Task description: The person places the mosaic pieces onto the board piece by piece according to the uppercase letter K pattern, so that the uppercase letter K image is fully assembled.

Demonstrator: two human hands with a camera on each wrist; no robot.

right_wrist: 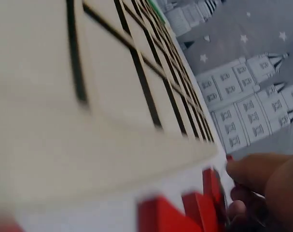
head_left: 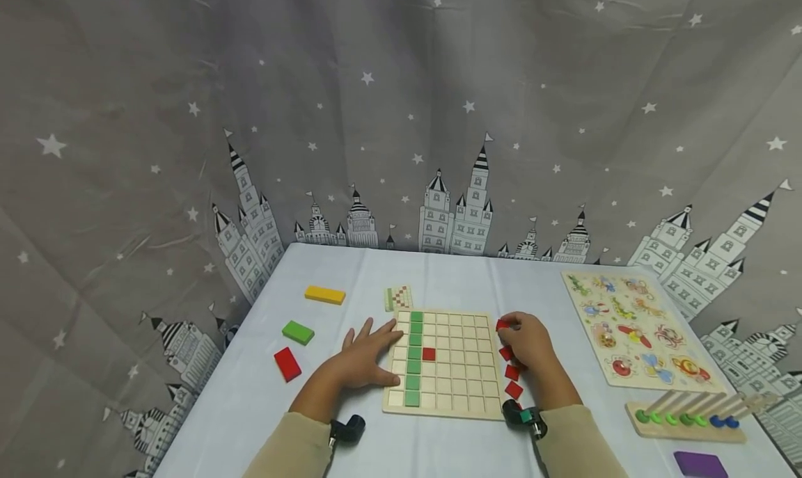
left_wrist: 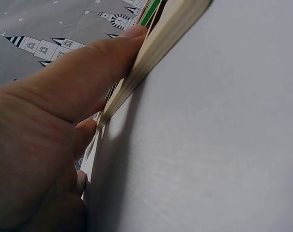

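Note:
A wooden grid board (head_left: 464,403) lies on the white table with a column of green tiles (head_left: 413,353) down its left side. One red tile (head_left: 429,353) sits in a cell just right of that column. My left hand (head_left: 363,358) rests with spread fingers at the board's left edge; its thumb (left_wrist: 103,60) touches the side of the board in the left wrist view. Past the board's right edge, my right hand (head_left: 529,337) pinches the farthest tile of a row, a red tile (head_left: 502,324). Several more red tiles (head_left: 512,373) lie nearer, beside the hand and wrist.
Behind the board lies a small pattern card (head_left: 398,298). Yellow (head_left: 325,295), green (head_left: 297,332) and red blocks (head_left: 287,364) lie at left. At right are a picture puzzle board (head_left: 626,325), a pegged stand with rings (head_left: 686,429) and a purple block (head_left: 700,463).

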